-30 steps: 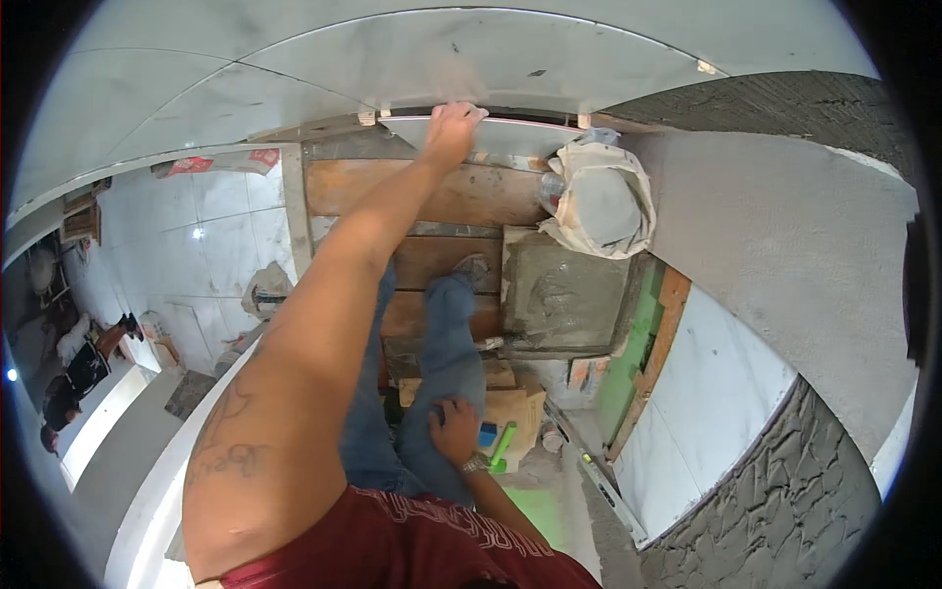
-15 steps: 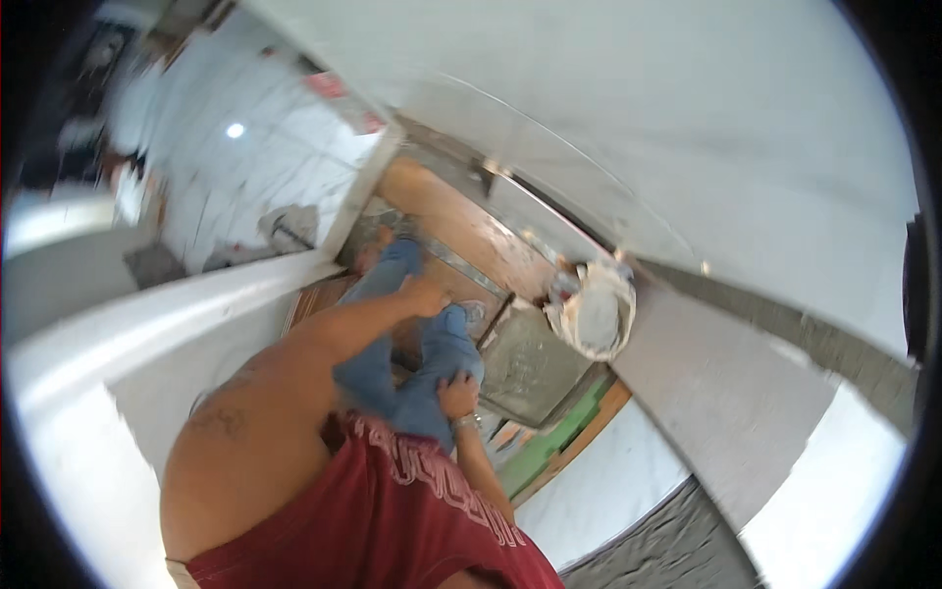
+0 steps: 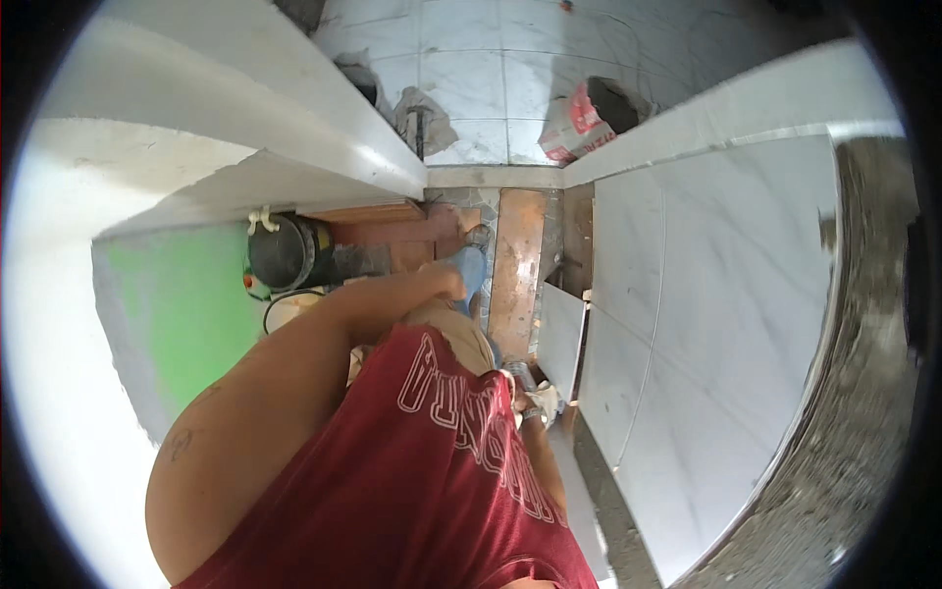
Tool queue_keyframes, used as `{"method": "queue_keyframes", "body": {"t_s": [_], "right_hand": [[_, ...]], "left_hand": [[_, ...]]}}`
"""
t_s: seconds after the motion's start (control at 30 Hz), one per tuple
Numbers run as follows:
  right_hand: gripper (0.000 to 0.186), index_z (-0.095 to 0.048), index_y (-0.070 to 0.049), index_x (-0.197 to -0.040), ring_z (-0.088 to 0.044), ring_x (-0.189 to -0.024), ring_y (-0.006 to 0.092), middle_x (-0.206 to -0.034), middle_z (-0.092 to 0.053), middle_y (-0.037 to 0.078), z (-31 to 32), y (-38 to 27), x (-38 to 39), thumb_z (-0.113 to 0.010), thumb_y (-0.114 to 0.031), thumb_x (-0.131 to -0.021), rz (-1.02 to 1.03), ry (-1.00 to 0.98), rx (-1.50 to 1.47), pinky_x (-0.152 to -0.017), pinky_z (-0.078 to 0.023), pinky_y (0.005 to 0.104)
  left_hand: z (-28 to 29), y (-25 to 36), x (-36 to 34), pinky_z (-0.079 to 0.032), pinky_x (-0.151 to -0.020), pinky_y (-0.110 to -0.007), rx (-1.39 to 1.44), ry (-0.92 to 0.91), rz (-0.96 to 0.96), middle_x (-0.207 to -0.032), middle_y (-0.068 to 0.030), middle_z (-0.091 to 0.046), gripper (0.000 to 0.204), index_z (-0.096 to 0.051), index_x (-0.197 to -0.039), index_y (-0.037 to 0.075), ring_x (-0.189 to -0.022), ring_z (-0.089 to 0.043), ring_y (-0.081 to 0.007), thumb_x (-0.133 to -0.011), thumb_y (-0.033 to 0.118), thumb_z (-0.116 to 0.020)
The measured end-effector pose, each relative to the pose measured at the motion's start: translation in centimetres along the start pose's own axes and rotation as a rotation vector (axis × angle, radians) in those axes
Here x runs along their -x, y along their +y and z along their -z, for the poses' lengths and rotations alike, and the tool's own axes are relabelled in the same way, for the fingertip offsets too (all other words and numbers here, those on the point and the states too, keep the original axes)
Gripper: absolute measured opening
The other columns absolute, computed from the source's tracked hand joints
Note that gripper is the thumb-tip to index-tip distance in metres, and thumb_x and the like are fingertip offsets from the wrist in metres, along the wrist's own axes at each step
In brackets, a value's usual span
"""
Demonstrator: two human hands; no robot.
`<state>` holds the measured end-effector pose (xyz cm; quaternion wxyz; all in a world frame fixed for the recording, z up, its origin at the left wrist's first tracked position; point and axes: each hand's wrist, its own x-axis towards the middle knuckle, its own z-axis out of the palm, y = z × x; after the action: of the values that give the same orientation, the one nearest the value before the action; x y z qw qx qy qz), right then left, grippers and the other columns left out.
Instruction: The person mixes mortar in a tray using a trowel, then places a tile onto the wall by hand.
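Note:
My left arm reaches forward, and my left hand (image 3: 447, 283) is at the blue jeans (image 3: 471, 270) on my leg; its fingers are not clear. My right hand (image 3: 523, 401), with a band at the wrist, is low beside my red shirt (image 3: 392, 471). It is against or just in front of a whitish container (image 3: 546, 401), and its fingers are mostly hidden. Ahead of my legs, a brown wooden plank (image 3: 517, 260) lies on the floor.
White marbled tiles (image 3: 677, 294) cover the right wall. A black round container (image 3: 285, 250) stands on the left by a green surface (image 3: 177, 314). Beyond the doorway sill (image 3: 496, 178) lie a red and white sack (image 3: 579, 128) and a hammer-like tool (image 3: 420, 128).
My view has swung left to face the doorway. My right hand has come off my thigh and is now down by the whitish container. My left hand stays at my leg.

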<state>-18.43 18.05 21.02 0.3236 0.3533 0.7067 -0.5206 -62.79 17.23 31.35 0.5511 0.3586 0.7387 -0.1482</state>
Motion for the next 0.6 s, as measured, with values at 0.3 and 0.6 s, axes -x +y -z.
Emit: {"method": "queue_keyframes", "body": {"t_s": [0.3,0.6], "right_hand": [[0.045,-0.066,-0.001,-0.096,-0.066,-0.068,0.0327,-0.080,-0.069,0.019,21.2,-14.6,-6.2,-0.060,-0.046,-0.094,-0.065,0.103,0.108,-0.058,-0.048,0.0411],[0.046,-0.063,0.003,-0.114,-0.063,-0.104,0.0475,-0.107,-0.066,0.033,28.4,-17.5,-16.6,-0.052,-0.038,-0.098,0.002,0.166,0.314,-0.091,-0.049,0.0516]], "left_hand": [[0.8,-2.2,-5.4,-0.043,-0.105,-0.049,-0.172,-0.284,-0.362,-0.139,-0.0205,-0.058,0.049,-0.065,-0.129,0.002,-0.126,-0.056,-0.0368,-0.099,0.032,-0.039],[4.9,-2.3,-9.6,-0.042,-0.106,-0.049,0.472,-0.111,-0.098,-0.138,-0.0303,-0.054,0.065,-0.059,-0.132,-0.002,-0.128,-0.052,-0.0427,-0.097,0.051,-0.047]]}}
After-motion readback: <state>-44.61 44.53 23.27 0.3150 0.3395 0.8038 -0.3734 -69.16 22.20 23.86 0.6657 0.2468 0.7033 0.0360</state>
